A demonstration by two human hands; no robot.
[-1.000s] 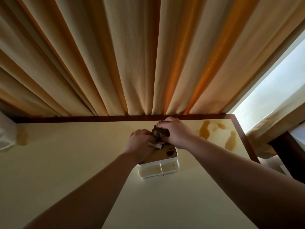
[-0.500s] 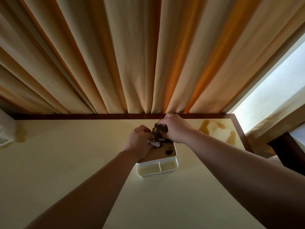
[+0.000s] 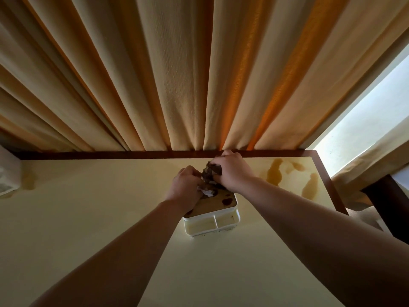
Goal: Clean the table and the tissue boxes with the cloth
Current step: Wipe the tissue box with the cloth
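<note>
Your right hand (image 3: 232, 173) is clenched around the dark cloth (image 3: 211, 173) atop the tissue box (image 3: 212, 220), mid-bench (image 3: 88, 218). Your left hand (image 3: 184, 187) curls over the box's far left edge. Brown stains (image 3: 274, 173) mark the bench's right corner.

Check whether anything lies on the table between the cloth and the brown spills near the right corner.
Nothing visible does. The cloth is in the right hand over the tissue box; bare table runs to the spills.
</note>
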